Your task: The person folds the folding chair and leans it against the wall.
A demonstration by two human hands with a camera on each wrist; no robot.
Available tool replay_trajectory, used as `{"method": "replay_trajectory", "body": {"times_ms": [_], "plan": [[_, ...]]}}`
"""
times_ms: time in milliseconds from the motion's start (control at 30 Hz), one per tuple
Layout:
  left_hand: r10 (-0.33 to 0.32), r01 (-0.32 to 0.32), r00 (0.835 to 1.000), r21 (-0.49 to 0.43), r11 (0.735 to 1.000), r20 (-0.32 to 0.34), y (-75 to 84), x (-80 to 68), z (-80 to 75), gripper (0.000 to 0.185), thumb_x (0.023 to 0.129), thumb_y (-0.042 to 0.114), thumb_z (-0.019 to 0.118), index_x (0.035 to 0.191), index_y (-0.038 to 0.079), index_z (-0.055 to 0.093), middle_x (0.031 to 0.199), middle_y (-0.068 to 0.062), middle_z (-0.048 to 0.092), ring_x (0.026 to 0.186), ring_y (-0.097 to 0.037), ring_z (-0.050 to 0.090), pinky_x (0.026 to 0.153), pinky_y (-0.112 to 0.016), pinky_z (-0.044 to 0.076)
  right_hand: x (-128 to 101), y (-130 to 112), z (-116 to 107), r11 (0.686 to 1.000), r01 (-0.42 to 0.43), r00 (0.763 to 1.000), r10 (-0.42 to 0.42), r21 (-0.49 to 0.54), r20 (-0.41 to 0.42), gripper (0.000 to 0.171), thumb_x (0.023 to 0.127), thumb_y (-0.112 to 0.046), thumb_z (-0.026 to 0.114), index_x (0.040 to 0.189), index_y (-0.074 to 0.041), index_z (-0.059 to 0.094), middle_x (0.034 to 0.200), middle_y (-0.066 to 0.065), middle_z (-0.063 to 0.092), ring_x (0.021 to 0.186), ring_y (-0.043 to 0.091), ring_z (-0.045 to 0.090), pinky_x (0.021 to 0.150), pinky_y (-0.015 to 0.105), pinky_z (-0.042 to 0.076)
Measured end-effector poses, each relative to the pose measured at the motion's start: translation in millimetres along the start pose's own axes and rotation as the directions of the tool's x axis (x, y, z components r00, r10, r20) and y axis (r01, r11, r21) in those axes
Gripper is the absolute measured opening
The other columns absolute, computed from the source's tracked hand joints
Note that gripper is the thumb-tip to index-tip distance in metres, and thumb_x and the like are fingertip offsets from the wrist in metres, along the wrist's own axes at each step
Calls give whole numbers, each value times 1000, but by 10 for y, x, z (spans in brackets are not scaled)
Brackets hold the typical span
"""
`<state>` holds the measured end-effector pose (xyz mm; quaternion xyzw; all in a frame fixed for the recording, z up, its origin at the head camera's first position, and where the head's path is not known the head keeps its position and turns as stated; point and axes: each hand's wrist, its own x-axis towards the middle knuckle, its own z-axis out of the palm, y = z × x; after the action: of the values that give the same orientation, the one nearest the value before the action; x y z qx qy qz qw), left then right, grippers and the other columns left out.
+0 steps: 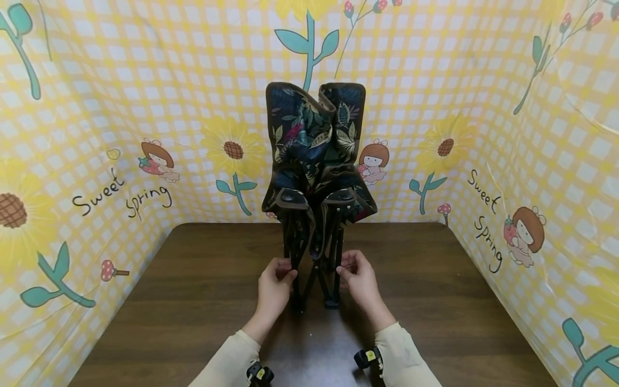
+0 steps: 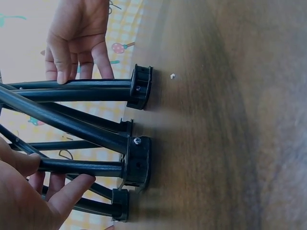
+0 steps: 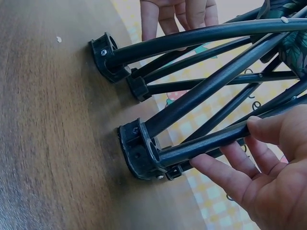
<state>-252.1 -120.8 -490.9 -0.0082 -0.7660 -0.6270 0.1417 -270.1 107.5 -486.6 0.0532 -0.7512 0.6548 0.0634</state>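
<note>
A folding camping chair (image 1: 302,126) with dark, leaf-patterned fabric stands upright and mostly folded on the table, its fabric bunched between the black poles. My left hand (image 1: 273,287) pinches a leg pole low on the left side, thumb on the near face. On the right side my right hand (image 1: 361,284) holds the opposite pole between thumb and fingers. Both wrist views show the crossing black tubes (image 2: 67,120) running into plastic feet (image 3: 139,148) at the tabletop. The thumb and forefinger of the right hand (image 3: 273,167) lie along one tube just above its foot.
The brown wooden table (image 1: 208,322) extends around the chair's feet. Yellow checked cloth (image 1: 193,107) with flowers and cartoon figures hangs close behind and along both sides. A small white speck (image 2: 172,76) lies on the wood.
</note>
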Motion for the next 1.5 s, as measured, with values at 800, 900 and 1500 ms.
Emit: {"method": "replay_trajectory", "body": {"times_ms": [800, 900, 1500], "plan": [[47, -46, 999, 15, 999, -23, -28, 79, 37, 21, 94, 1, 72, 114, 8, 70, 104, -13, 72, 83, -22, 66, 62, -25, 58, 93, 30, 37, 1000, -6, 999, 7, 10, -36, 27, 94, 2, 70, 117, -7, 60, 104, 13, 61, 86, 20, 62, 73, 62, 60], [46, -46, 999, 9, 999, -13, -41, 83, 28, 21, 94, 2, 72, 114, 8, 70, 104, -12, 71, 83, -22, 66, 62, -25, 58, 96, 35, 37, 1000, -4, 999, 4, 3, -35, 27, 94, 2, 70, 117, -6, 60, 104, 15, 61, 86, 20, 62, 71, 59, 61], [64, -64, 997, 19, 998, -36, -109, 161, 62, 22, 94, 0, 71, 115, 5, 69, 104, -15, 71, 76, -23, 65, 58, -25, 56, 139, 53, 84, 1000, 0, 998, 0, 7, -60, 28, 93, 2, 71, 118, -6, 60, 105, 16, 61, 88, 22, 62, 71, 61, 61]]}}
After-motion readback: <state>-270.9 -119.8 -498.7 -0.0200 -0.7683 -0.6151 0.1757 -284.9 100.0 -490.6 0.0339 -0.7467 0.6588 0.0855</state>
